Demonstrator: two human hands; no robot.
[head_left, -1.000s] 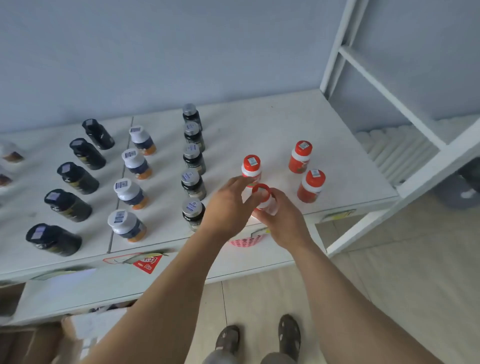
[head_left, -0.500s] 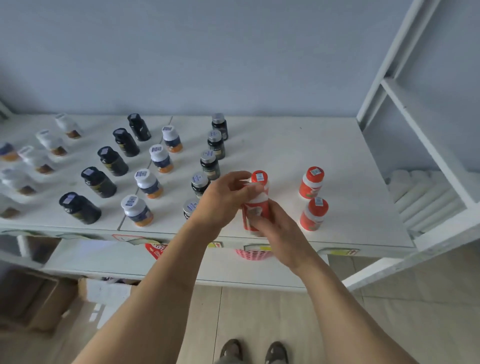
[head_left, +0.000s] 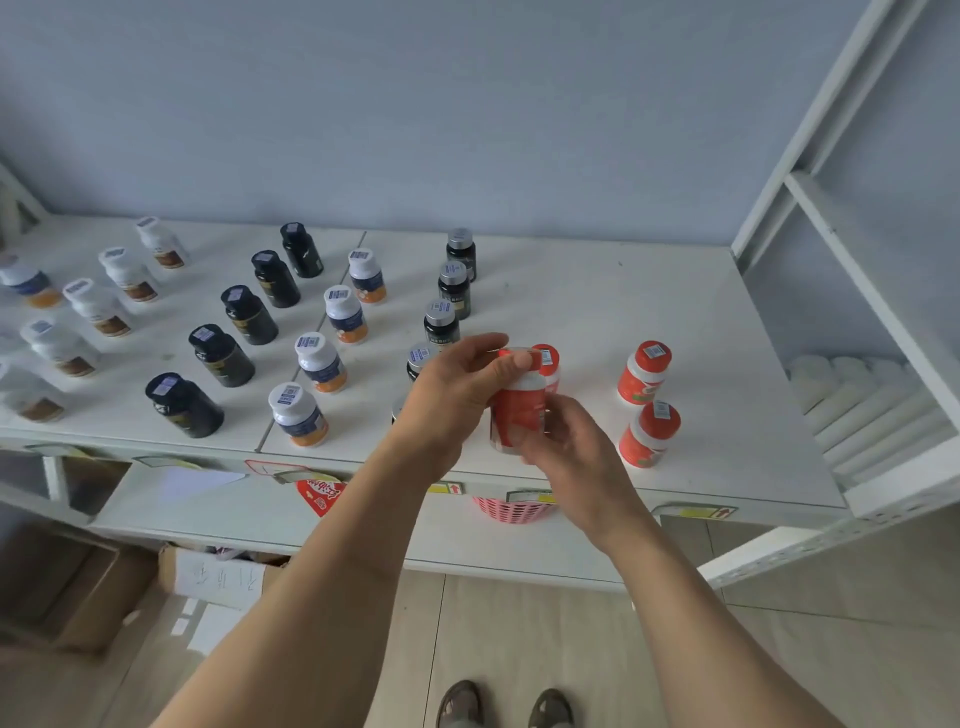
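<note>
Left hand: the left hand (head_left: 457, 389) curls over the top of a small red plastic bottle (head_left: 517, 413). Its thumb and fingers pinch the round red cap (head_left: 511, 357).
Right hand: the right hand (head_left: 571, 447) wraps round the lower part of the same bottle, with its fingers bent on the side.
Where the bottle is: it is upright between both hands, over the front part of the white bench (head_left: 649, 291). I cannot tell if its bottom touches the bench.
Just behind: a second red bottle with a red cap (head_left: 549, 364) stands there, mostly hidden.
To the right: a red bottle farther back (head_left: 644, 371) and a red bottle near the front edge (head_left: 649, 434) stand close together.
To the left: there is a row of black bottles with silver caps (head_left: 454, 288), then a row of white-capped bottles with blue and orange labels (head_left: 345, 314), then a row of black bottles with black caps (head_left: 249, 314).
Under the bench: a pink plastic basket (head_left: 511, 509) peeks out below the front edge, under the hands. A brown cardboard box (head_left: 218, 577) sits lower down on the left.
Far right: a white metal rack (head_left: 831, 249) stands beside the bench.
</note>
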